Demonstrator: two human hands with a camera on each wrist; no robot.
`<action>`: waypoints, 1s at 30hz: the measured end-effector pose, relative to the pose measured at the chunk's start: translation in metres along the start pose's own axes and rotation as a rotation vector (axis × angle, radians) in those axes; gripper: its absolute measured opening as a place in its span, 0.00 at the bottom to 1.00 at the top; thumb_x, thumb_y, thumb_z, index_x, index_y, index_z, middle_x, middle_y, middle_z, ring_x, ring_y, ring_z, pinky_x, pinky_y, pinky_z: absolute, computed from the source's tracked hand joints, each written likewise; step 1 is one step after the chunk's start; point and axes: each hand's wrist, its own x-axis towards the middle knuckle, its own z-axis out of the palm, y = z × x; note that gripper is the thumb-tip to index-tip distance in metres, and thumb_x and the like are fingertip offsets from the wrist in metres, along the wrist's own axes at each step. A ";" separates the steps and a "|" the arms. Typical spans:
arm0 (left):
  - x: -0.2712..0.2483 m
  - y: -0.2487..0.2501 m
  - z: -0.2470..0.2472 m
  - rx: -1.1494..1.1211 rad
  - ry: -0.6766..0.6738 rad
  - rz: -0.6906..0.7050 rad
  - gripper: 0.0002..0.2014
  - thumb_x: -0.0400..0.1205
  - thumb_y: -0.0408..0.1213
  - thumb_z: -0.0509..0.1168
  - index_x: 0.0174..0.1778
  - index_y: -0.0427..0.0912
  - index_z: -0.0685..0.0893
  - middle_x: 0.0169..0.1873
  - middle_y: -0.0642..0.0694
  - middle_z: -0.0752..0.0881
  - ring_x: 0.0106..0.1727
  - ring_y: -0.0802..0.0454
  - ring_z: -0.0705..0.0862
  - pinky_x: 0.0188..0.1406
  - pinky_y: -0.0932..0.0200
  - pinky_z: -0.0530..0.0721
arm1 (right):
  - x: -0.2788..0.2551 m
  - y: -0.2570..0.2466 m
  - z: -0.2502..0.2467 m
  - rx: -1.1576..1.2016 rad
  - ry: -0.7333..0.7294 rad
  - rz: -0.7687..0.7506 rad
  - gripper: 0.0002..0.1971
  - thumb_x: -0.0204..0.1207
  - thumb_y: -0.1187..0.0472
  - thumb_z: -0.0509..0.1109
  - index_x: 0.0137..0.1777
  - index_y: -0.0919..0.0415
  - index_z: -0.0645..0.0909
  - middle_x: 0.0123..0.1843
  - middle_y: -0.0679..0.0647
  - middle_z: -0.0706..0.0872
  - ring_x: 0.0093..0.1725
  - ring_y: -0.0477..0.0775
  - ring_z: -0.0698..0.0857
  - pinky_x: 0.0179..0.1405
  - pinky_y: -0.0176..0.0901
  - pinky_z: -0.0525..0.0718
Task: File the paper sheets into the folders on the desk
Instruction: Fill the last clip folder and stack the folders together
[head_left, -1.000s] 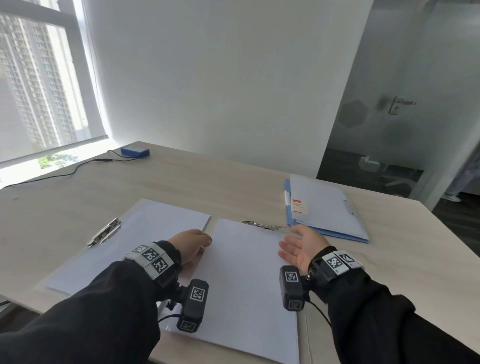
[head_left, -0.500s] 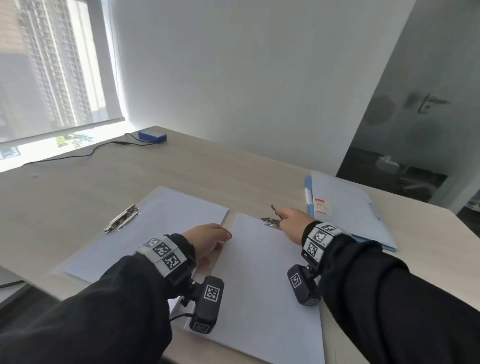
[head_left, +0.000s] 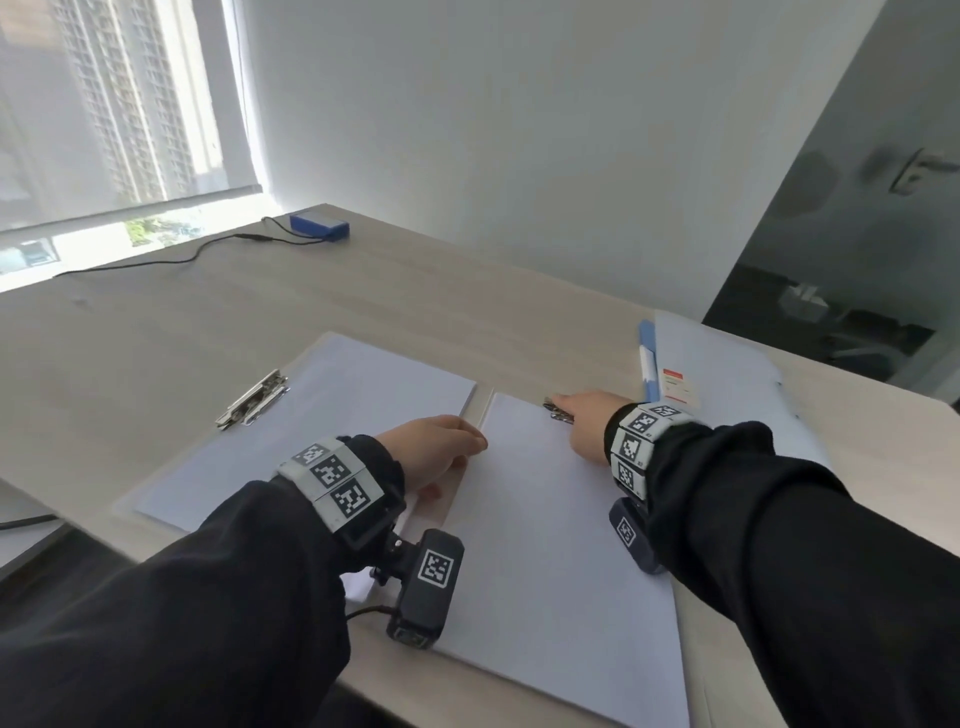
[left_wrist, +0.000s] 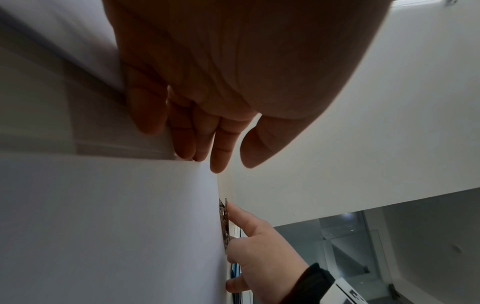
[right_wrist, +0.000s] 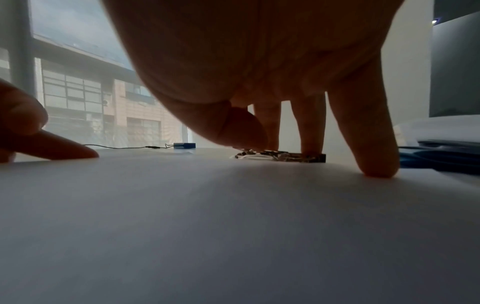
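Note:
An open folder lies in front of me on the desk (head_left: 415, 291). Its right half carries a white paper sheet (head_left: 550, 535) (right_wrist: 233, 226) with a metal clip (head_left: 556, 413) (left_wrist: 224, 224) (right_wrist: 283, 157) at the far edge. My right hand (head_left: 563, 408) (right_wrist: 262, 144) is palm down, thumb and straight fingers pressing on that clip, little finger on the sheet. My left hand (head_left: 475, 441) (left_wrist: 226, 164) rests its straight fingertips on the sheet's left edge. The left half holds more paper (head_left: 337, 415) and a second clip (head_left: 253, 397).
A closed blue folder (head_left: 722, 379) (right_wrist: 436, 158) with a red-and-white label lies right of my right hand. A small blue box (head_left: 319, 227) with a black cable sits at the far left by the window. The desk's near edge runs under my forearms.
My right hand turned from palm up over the sheet to palm down and reached forward onto the clip. The left hand stayed at the sheet's left edge.

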 end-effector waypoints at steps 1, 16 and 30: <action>0.000 0.000 0.000 -0.003 -0.001 0.001 0.13 0.82 0.40 0.63 0.60 0.43 0.86 0.45 0.45 0.80 0.46 0.48 0.78 0.28 0.60 0.77 | -0.001 -0.001 -0.001 -0.026 -0.014 -0.002 0.33 0.78 0.66 0.55 0.84 0.49 0.59 0.81 0.57 0.70 0.77 0.62 0.73 0.75 0.55 0.74; -0.004 0.000 0.007 0.075 0.043 0.009 0.13 0.82 0.40 0.62 0.59 0.42 0.85 0.41 0.48 0.80 0.41 0.50 0.78 0.30 0.61 0.76 | -0.036 0.024 0.000 0.647 0.115 -0.008 0.27 0.77 0.57 0.66 0.77 0.54 0.74 0.77 0.55 0.75 0.76 0.59 0.73 0.71 0.49 0.71; -0.005 0.003 0.018 0.127 0.108 0.020 0.10 0.83 0.39 0.62 0.55 0.42 0.85 0.37 0.48 0.78 0.34 0.50 0.76 0.29 0.62 0.70 | -0.176 0.071 0.072 1.896 0.172 0.365 0.13 0.82 0.57 0.65 0.63 0.58 0.84 0.68 0.55 0.83 0.67 0.62 0.81 0.61 0.64 0.82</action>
